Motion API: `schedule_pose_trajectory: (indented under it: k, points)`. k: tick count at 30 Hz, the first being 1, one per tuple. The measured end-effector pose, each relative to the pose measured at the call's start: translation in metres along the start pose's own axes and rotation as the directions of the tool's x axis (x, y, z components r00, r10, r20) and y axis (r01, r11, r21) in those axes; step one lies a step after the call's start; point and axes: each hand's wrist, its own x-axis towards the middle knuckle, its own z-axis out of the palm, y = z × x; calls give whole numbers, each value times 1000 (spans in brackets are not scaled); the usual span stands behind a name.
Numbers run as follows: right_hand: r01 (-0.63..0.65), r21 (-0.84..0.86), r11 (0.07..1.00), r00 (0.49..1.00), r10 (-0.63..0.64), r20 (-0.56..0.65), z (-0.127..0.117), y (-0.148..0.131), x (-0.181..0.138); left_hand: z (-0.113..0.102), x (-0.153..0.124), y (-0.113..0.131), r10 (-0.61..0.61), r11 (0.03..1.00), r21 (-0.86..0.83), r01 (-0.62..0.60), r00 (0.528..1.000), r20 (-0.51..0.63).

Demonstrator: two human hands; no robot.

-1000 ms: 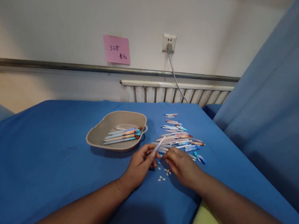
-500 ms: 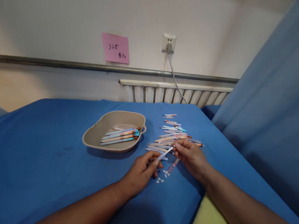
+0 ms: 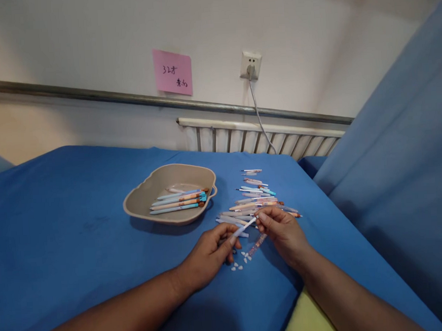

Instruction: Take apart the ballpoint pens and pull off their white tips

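Observation:
My left hand rests on the blue cloth and pinches a thin white pen refill that points up and to the right. My right hand is closed just beyond the refill's tip, fingertips pinched at about the same spot, and what it holds is too small to make out. Beneath it a pink patterned pen barrel lies on the cloth. A pile of loose pens and pen parts lies just behind both hands. Several tiny white bits lie between my wrists.
A beige tray to the left of the pile holds several assembled pens. The table is covered by a blue cloth. A blue drape rises on the right. A radiator, a wall socket with a cable and a pink note are behind.
A second ago my right hand lay low by the small white bits. It has lifted to the refill's tip, uncovering the pink pen barrel. Little moved in the last half second.

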Motion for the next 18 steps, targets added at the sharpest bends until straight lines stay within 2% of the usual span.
schedule_pose_trajectory:
  k: [6,13,18]
  points:
    - [-3,-17,1000,1000,4,18,-1,3,0,0,0,0,-4,1000,-6,4,1000,-7]
    - [96,-185,978,995,-89,50,-3,3,2,-1,1,0,-10,1000,8,10,1000,-1]
    - [112,-212,971,993,-103,53,-2,0,1,-1,0,2,6,1000,28,-6,1000,-5]
